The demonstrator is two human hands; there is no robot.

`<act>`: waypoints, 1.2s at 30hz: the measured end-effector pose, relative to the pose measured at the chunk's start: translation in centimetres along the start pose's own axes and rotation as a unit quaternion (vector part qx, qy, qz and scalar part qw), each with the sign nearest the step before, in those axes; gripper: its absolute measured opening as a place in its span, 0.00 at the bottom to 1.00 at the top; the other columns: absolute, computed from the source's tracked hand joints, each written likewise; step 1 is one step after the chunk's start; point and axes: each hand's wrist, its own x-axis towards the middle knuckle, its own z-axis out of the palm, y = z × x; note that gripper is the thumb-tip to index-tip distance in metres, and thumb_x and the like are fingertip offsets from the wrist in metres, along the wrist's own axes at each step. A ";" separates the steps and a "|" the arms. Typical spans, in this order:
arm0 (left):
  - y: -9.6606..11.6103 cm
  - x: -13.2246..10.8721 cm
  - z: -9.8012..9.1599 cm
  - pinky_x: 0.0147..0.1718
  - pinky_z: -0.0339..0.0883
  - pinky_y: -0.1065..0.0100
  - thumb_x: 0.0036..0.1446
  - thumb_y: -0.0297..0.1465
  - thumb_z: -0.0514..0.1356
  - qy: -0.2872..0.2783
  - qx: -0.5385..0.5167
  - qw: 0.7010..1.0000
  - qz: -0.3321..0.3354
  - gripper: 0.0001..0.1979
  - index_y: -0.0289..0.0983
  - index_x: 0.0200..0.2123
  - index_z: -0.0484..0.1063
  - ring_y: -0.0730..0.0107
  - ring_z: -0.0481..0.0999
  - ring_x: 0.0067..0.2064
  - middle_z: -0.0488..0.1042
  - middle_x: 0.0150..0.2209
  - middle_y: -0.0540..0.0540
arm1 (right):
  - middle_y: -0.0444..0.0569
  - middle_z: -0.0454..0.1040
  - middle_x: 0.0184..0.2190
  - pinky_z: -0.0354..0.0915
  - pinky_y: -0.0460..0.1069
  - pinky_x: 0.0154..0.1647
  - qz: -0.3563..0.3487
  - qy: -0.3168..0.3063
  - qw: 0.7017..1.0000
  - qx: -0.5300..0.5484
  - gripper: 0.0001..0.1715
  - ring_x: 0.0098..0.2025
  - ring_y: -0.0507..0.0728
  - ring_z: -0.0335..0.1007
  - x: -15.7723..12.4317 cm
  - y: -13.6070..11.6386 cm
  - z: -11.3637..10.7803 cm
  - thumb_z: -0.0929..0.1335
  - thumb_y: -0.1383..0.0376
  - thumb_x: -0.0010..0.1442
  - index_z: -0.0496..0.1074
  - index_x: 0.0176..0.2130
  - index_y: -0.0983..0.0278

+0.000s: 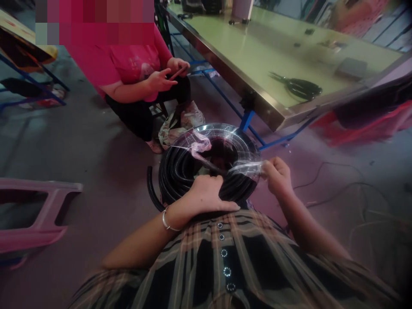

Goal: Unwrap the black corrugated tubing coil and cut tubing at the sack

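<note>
A large coil of black corrugated hose stands against my front, with clear plastic film wrapped over part of its ring. My left hand grips the near side of the coil, its fingers curled over into the centre hole and its thumb along the outside. To the right, my right hand is closed on a twisted strip of clear plastic film, drawn taut from the coil. A crumpled pinkish-white bunch of film lies across the far rim. One loose hose end sticks up at the left.
A person in pink sits beyond the coil, holding a phone. Right of them stands a metal-edged table with black-handled scissors on it. A pink plastic stool is at left; plastic bags and a cable lie on the floor.
</note>
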 end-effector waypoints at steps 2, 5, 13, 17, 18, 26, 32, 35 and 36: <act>0.0 0.0 0.0 0.44 0.73 0.54 0.44 0.72 0.58 0.000 0.000 1.000 0.004 0.45 0.36 0.43 0.75 0.43 0.82 0.44 0.81 0.43 0.34 | 0.39 0.60 0.20 0.58 0.48 0.22 0.007 0.031 0.999 0.026 0.24 0.21 0.53 0.57 1.2 0.6 0.8 0.66 0.46 0.64 0.54 0.29 0.56; -0.1 0.1 -0.1 0.44 0.73 0.54 0.45 0.71 0.58 -0.006 0.004 1.000 0.013 0.44 0.36 0.44 0.75 0.44 0.82 0.44 0.81 0.43 0.35 | 0.39 0.58 0.21 0.57 0.48 0.23 -0.007 0.082 0.996 0.020 0.24 0.22 0.53 0.55 3.3 1.6 1.5 0.67 0.46 0.63 0.53 0.30 0.56; 0.0 0.1 -0.2 0.42 0.73 0.56 0.46 0.70 0.59 -0.009 -0.002 1.000 0.018 0.42 0.37 0.43 0.74 0.44 0.83 0.44 0.82 0.42 0.37 | 0.40 0.58 0.23 0.59 0.49 0.28 -0.102 0.104 0.986 -0.080 0.23 0.27 0.53 0.57 8.9 2.2 1.9 0.67 0.46 0.63 0.57 0.30 0.57; 0.1 0.3 0.0 0.43 0.73 0.55 0.46 0.69 0.60 -0.007 -0.005 1.000 0.016 0.41 0.37 0.44 0.74 0.45 0.83 0.43 0.82 0.41 0.37 | 0.40 0.59 0.23 0.60 0.49 0.28 -0.119 0.074 0.984 -0.114 0.22 0.28 0.53 0.58 10.7 1.8 1.7 0.67 0.46 0.62 0.59 0.30 0.58; 0.1 0.3 0.0 0.43 0.73 0.55 0.46 0.69 0.60 -0.006 -0.005 1.000 0.015 0.41 0.37 0.43 0.74 0.45 0.83 0.43 0.82 0.41 0.37 | 0.40 0.58 0.22 0.60 0.49 0.29 -0.123 0.065 0.983 -0.121 0.21 0.28 0.53 0.58 11.1 1.8 1.6 0.67 0.46 0.62 0.60 0.30 0.58; 0.0 0.3 0.7 0.43 0.74 0.55 0.45 0.71 0.58 -0.002 0.007 1.000 0.029 0.44 0.37 0.44 0.74 0.44 0.83 0.45 0.82 0.43 0.36 | 0.42 0.60 0.21 0.60 0.49 0.29 -0.143 0.000 0.977 -0.159 0.20 0.27 0.54 0.59 11.5 -0.8 1.1 0.69 0.51 0.60 0.62 0.28 0.59; -0.1 0.2 0.6 0.44 0.74 0.56 0.45 0.71 0.59 0.009 -0.007 0.999 0.033 0.44 0.37 0.45 0.75 0.45 0.83 0.45 0.82 0.43 0.36 | 0.43 0.62 0.23 0.60 0.50 0.29 -0.177 -0.080 0.974 -0.119 0.18 0.27 0.55 0.59 7.4 -6.4 3.1 0.69 0.51 0.63 0.65 0.30 0.59; -0.2 0.1 0.6 0.41 0.73 0.58 0.44 0.71 0.59 0.003 -0.021 0.999 0.036 0.44 0.38 0.43 0.74 0.47 0.83 0.42 0.82 0.40 0.38 | 0.43 0.62 0.23 0.59 0.49 0.30 -0.206 -0.100 0.970 -0.079 0.18 0.27 0.54 0.58 6.7 -9.3 4.2 0.67 0.52 0.66 0.64 0.30 0.59; -0.3 0.1 0.6 0.40 0.73 0.59 0.44 0.71 0.60 0.002 -0.025 0.999 0.040 0.43 0.38 0.43 0.74 0.48 0.83 0.41 0.82 0.40 0.39 | 0.43 0.62 0.23 0.59 0.49 0.30 -0.223 -0.109 0.966 -0.074 0.18 0.28 0.54 0.58 6.9 -10.1 4.7 0.68 0.53 0.65 0.64 0.30 0.59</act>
